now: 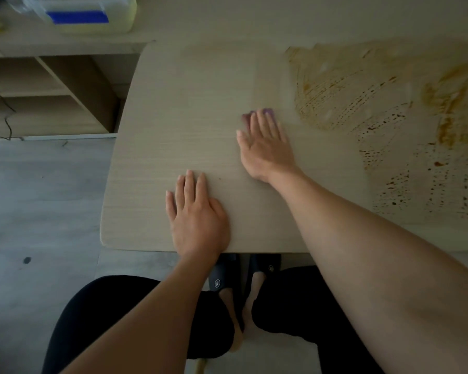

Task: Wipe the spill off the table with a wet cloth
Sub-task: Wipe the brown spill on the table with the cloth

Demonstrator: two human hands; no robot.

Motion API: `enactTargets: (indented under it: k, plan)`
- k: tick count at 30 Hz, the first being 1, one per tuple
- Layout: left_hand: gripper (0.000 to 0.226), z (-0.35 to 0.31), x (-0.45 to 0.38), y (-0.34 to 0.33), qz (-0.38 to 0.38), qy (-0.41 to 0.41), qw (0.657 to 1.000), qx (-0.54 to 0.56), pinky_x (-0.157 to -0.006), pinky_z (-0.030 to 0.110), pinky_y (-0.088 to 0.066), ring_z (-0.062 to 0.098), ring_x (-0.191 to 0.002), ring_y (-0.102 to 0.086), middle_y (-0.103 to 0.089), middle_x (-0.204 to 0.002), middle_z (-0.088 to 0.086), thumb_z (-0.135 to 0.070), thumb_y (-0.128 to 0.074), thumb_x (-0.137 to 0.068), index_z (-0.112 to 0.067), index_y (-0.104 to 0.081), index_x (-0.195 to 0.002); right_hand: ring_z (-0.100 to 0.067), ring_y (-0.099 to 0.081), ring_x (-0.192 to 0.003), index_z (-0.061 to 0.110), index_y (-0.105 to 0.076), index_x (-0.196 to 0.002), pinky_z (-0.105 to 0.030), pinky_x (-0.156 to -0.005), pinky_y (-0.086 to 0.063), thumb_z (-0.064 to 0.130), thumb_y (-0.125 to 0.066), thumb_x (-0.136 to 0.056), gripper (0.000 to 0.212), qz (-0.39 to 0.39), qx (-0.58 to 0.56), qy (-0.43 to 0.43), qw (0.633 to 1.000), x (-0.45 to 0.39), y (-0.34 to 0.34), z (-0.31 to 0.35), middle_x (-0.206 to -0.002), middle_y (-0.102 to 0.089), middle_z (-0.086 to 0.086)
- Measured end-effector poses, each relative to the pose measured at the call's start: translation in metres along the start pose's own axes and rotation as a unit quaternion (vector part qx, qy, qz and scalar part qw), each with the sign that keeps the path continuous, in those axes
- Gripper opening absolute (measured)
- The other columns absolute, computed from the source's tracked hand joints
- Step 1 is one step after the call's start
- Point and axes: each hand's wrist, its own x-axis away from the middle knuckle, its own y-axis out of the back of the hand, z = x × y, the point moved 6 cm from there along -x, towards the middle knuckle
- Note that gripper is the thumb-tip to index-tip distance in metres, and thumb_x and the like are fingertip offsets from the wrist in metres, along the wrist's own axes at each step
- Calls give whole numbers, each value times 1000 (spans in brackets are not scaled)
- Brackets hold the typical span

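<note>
Spill (405,122) smeared brown over the right side of the table (173,130), cloth to its left.
Nearest, the left hand (197,214) lies flat by the table's front edge, fingers straight, holding nothing. Farther in, the right hand (265,147) presses flat on a purple cloth (257,114), which shows past its fingertips, near the spill's left edge.

hands: 2 (197,214) (265,147) | cloth: 1 (257,114) | table: 1 (173,125) | spill: 1 (362,98) | slippers: 2 (222,276) (265,265)
</note>
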Motion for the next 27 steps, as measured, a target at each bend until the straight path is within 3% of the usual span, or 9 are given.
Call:
enactTargets:
  k: [5,8,10,12,14,19,27]
  plan:
    - [62,1,1,-3,24,2,1000,-16,-128,38,7,13,-158,-1,-17,-171,-1,-32,-24,-101,-21,-29,-161,-16,14,-158,14,4,-165,-39,-126,10,65,7,-99,83,-35,-8,-88,995,25,22,-82,-173,11,-2]
    - [59,-3,-3,-1,36,-10,999,-37,-127,44,-7,24,-153,-15,-27,-166,5,-31,-30,-99,-19,-33,-157,-16,14,-158,14,5,-165,-40,-127,9,65,9,-97,85,-48,-2,-139,989,42,32,-123,-173,11,-2]
    - [51,-5,-15,7,27,-3,999,-33,-117,49,-20,29,-138,-31,-42,-151,9,-30,-37,-93,-18,-45,-142,-17,14,-158,14,6,-164,-41,-128,8,65,9,-97,84,-49,6,-155,987,44,35,-138,-173,12,-3]
    - [45,-4,-38,12,22,25,999,-20,-113,51,-21,30,-134,-34,-46,-144,8,-28,-41,-91,-18,-48,-135,-17,15,-158,14,5,-164,-43,-128,7,63,6,-100,81,-48,14,-164,985,43,38,-145,-173,12,-3]
    - [48,-2,-66,12,17,53,998,-19,-117,51,-17,28,-144,-28,-38,-155,8,-29,-40,-96,-18,-44,-142,-17,14,-158,13,5,-165,-44,-128,7,61,3,-102,79,-44,18,-168,985,37,39,-144,-173,11,-3]
    - [66,-13,-102,-10,37,77,995,-45,-127,50,0,25,-159,0,-7,-173,5,-41,-24,-103,-17,-15,-164,-16,18,-157,16,7,-164,-39,-126,13,60,2,-102,76,-24,58,-113,992,18,35,-128,-172,16,-1]
    - [69,-13,-106,-18,18,90,994,-66,-127,50,2,27,-159,-1,-9,-173,6,-45,-21,-100,-19,-17,-164,-14,13,-158,16,2,-165,-39,-128,8,56,-8,-106,73,-13,52,-2,999,-18,12,-40,-173,10,0]
